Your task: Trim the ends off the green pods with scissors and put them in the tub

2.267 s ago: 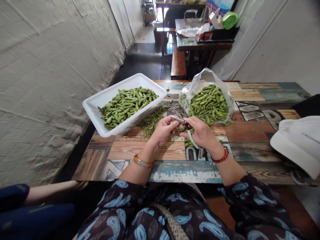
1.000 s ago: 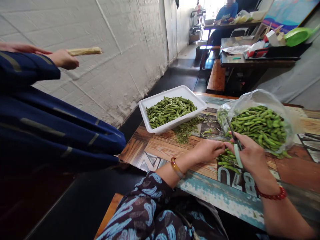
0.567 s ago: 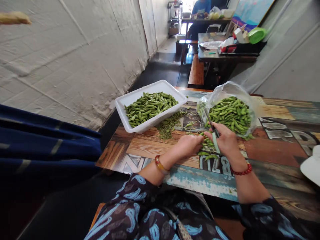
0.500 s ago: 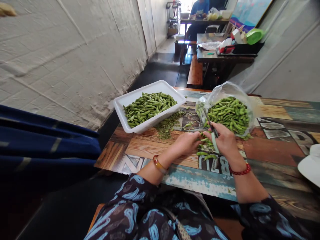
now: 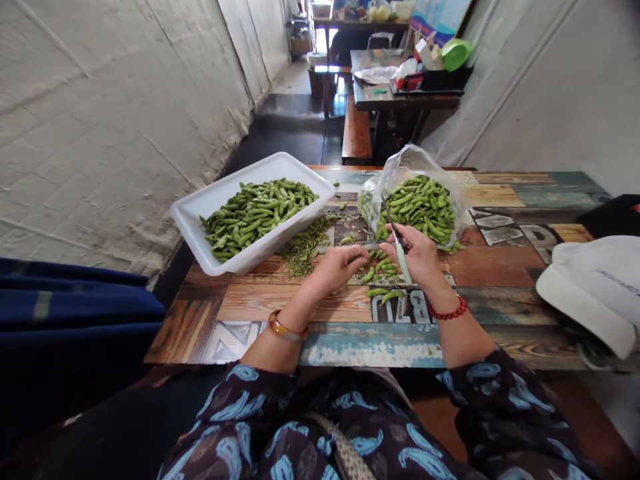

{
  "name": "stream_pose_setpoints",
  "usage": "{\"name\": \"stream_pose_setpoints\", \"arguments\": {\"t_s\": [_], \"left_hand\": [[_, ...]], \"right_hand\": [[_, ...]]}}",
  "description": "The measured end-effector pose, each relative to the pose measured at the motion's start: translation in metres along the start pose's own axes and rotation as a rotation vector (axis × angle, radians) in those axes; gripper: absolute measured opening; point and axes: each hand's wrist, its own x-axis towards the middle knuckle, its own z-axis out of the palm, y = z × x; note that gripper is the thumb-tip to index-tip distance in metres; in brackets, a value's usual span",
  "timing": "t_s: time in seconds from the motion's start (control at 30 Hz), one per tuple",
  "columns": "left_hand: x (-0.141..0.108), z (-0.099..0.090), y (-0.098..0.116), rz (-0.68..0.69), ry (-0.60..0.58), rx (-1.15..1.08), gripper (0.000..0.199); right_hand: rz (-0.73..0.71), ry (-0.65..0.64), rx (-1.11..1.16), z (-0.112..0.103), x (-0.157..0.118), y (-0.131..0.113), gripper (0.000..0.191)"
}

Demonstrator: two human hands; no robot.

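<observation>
Scissors with a pale green handle (image 5: 403, 264) and dark blades are in my right hand (image 5: 421, 257), blades pointing away toward the bag. My left hand (image 5: 340, 268) is just left of it, fingers curled in and pinched together; whatever they hold is too small to make out. Several loose edamame pods (image 5: 384, 267) lie on the table between and below my hands. Beyond my right hand an open clear plastic bag (image 5: 411, 157) is full of green pods. A white plastic tub (image 5: 193, 230) to the left holds a heap of pods.
Trimmed stems and scraps (image 5: 303, 250) lie against the tub's near right side. A white cap (image 5: 590, 287) rests at the table's right. Farther off stand a wooden bench (image 5: 357, 130) and another table (image 5: 380, 100) with a black tray. A pale covered wall (image 5: 125, 100) runs along the left.
My left hand has drawn a little away from my right, where the two were together. The view has tilted down and turned right, bringing more of the cap in.
</observation>
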Motion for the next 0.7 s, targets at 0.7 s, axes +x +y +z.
{"name": "stream_pose_setpoints", "arguments": {"t_s": [0.7], "left_hand": [[0.003,-0.008,0.007,-0.357,0.165,-0.821,0.04]], "right_hand": [[0.065,-0.031,0.155,0.002,-0.001,-0.006,0.045]]}}
